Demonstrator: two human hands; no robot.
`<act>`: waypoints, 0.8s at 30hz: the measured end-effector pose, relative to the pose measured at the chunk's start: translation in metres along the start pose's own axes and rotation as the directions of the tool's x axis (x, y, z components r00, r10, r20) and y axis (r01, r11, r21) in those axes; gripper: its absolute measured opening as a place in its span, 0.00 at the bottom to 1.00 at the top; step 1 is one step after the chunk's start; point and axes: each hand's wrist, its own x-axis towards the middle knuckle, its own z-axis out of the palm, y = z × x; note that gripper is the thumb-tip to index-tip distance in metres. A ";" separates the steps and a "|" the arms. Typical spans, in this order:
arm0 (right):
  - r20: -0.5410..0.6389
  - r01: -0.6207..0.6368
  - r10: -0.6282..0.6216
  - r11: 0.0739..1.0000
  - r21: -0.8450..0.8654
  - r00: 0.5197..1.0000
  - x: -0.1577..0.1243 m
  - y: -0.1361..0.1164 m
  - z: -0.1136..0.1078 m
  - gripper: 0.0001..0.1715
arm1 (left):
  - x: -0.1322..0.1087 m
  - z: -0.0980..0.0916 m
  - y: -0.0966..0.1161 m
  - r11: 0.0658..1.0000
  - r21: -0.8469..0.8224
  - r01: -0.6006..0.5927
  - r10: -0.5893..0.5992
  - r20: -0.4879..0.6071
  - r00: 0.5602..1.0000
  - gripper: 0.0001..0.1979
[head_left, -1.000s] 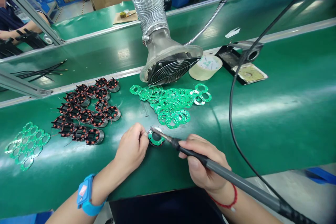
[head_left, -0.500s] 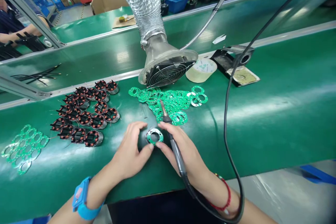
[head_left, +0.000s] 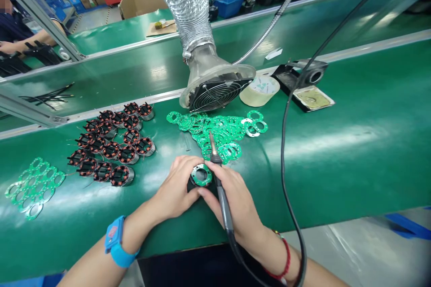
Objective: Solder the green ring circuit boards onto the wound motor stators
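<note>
Stator (head_left: 202, 182): held between both hands over the near part of the green bench (head_left: 353, 166), ring board facing up; whether its base is touching the bench cannot be told.
Left hand (head_left: 177, 179): curled round the stator's left side, thumb at the near edge.
Right hand (head_left: 235, 197): thumb and forefinger set against the right side, with the soldering iron (head_left: 225, 206) carried across the same hand.
Hot end: pointed away from the body, over the loose green boards (head_left: 218, 128); it should be treated as live and tilted clear of both boards and left fingers.
Grip: ring board probably best steadied by light, even pressure at the rim, so that no tilt is given.
Cable (head_left: 283, 152): looped beside the right forearm; slack should be left, lest the iron be tugged.
Fume hood (head_left: 215, 69): placed just beyond the boards; fumes would be drawn better close to it.
</note>
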 end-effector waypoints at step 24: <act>0.002 -0.061 0.061 0.992 0.113 0.998 0.006 0.002 -0.003 0.25 | -0.009 0.002 0.004 0.967 0.249 0.050 -0.034 -0.066 0.997 0.29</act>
